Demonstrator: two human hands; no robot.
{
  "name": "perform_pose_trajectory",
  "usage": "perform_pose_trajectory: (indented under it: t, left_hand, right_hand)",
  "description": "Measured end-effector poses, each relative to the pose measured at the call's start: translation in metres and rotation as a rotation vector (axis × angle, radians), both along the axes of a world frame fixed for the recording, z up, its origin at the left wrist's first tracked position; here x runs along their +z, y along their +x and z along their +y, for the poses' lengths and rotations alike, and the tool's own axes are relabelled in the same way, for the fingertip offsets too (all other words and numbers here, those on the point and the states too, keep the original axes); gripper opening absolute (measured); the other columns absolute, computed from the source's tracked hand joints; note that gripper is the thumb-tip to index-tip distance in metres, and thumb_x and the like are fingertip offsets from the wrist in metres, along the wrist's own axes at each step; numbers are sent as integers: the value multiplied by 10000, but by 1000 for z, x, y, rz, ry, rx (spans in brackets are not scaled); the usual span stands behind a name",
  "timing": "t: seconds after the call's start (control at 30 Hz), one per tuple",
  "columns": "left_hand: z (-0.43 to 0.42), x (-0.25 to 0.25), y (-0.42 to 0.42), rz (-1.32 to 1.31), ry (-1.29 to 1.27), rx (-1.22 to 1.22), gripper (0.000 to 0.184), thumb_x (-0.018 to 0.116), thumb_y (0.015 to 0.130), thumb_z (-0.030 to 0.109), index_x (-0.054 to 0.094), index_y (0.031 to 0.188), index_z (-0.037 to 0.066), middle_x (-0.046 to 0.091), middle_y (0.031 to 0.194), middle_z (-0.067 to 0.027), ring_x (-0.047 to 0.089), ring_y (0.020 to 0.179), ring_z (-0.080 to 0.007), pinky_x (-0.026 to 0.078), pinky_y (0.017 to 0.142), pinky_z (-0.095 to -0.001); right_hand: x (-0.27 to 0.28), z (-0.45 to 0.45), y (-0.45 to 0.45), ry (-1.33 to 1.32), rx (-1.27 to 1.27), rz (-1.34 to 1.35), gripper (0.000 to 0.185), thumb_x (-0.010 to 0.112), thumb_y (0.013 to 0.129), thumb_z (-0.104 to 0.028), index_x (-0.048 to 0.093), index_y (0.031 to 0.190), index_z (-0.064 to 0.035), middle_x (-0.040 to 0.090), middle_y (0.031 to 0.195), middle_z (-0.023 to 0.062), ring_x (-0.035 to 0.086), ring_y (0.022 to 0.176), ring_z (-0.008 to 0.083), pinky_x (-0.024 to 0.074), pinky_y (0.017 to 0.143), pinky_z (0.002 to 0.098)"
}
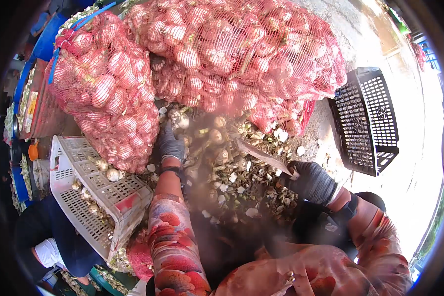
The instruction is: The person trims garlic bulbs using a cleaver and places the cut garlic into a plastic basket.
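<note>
My left hand (171, 144), in a grey glove, reaches forward beside the lower edge of a red mesh sack of garlic (106, 89). Its fingertips are near a pale garlic bulb (181, 120), and I cannot make out whether they grip anything. In my right hand (313, 183), also gloved, is the handle end of a knife (262, 157), its long blade pointing forward and to the left. Beneath and between both hands, garlic trimmings and stems (241, 182) cover the ground. A blur hides part of the middle.
Large red mesh sacks of garlic (241, 49) lie ahead. A black plastic crate (367, 121) stands at the right. At the left, a white crate (91, 207) holds several bulbs. Another person in dark clothing (66, 237) is at the lower left.
</note>
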State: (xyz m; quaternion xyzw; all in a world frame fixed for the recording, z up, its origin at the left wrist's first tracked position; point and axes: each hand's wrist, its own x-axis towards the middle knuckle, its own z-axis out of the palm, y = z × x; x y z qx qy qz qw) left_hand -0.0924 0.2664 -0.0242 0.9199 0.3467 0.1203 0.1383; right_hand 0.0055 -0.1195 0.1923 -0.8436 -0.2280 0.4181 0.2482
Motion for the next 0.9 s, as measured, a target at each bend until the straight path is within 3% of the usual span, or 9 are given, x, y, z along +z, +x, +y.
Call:
perform_pose_trajectory:
  t: [0.13, 0.23, 0.27, 0.3, 0.4, 0.6, 0.73, 0.8, 0.9]
  left_hand:
    - [10, 0, 29, 151, -426, 45, 591, 683, 778, 202, 443, 1289, 29, 556, 1185, -223, 539, 1095, -369, 429, 947, -424]
    - [13, -2, 54, -137, 33, -53, 514, 665, 755, 204, 492, 1217, 59, 508, 1188, -226, 502, 1116, -352, 413, 957, -413]
    - [15, -6, 61, -145, 31, -52, 514, 665, 755, 204, 492, 1217, 59, 508, 1188, -226, 502, 1116, -352, 413, 957, -413]
    - [14, 3, 68, -164, -172, -24, 473, 653, 758, 203, 495, 1179, 56, 524, 1154, -205, 517, 1073, -332, 423, 931, -404]
    - [32, -24, 84, -282, -25, 21, 348, 652, 757, 202, 494, 1026, 49, 596, 951, -110, 569, 838, -275, 468, 778, -380]
    - [50, -44, 83, 85, -144, 63, 662, 701, 756, 332, 461, 1345, 149, 262, 1461, -218, 348, 1328, -314, 341, 1066, -385]
    - [31, -29, 69, 196, -154, -65, 600, 740, 724, 334, 572, 1261, 127, 165, 1515, -219, 233, 1384, -367, 280, 1114, -355]
    - [13, -15, 50, 227, -151, -125, 589, 755, 707, 362, 595, 1219, 118, 258, 1468, -224, 355, 1305, -380, 341, 1073, -353]
    - [-6, -11, 31, 197, -477, -145, 499, 762, 702, 320, 631, 1131, 101, 398, 1350, -204, 493, 1121, -324, 419, 967, -347]
  right_hand:
    - [-3, -2, 0, 106, 103, -63, 320, 662, 847, -310, 639, 1052, -65, 596, 596, 85, 582, 547, 158, 466, 541, 325]
    - [10, 10, 3, -64, 60, -81, 343, 678, 839, -362, 634, 989, -57, 582, 571, 141, 618, 557, 203, 471, 542, 349]
    - [5, 8, 2, -66, 60, -89, 343, 678, 839, -362, 634, 989, -57, 582, 571, 141, 618, 557, 203, 471, 542, 349]
    - [-2, 5, 1, -24, 45, -85, 352, 677, 839, -378, 627, 971, -55, 589, 579, 143, 622, 560, 218, 474, 546, 355]
    - [-8, 3, 4, 39, -29, 14, 373, 684, 834, -405, 610, 947, -58, 602, 603, 138, 629, 581, 235, 485, 561, 352]
    - [-18, 4, 5, 90, -69, 23, 388, 711, 819, -405, 608, 964, -61, 613, 636, 143, 631, 603, 239, 483, 575, 350]
    - [-21, 1, 5, 17, 13, -52, 401, 705, 818, -420, 606, 954, -56, 601, 624, 155, 620, 584, 258, 478, 563, 355]
    - [-17, 3, 6, -39, 110, -150, 423, 702, 811, -438, 614, 965, -54, 589, 611, 161, 611, 564, 260, 470, 551, 364]
    - [-4, 10, 7, -46, 1, -56, 355, 681, 835, -358, 622, 1031, -68, 582, 595, 134, 589, 542, 238, 461, 541, 359]
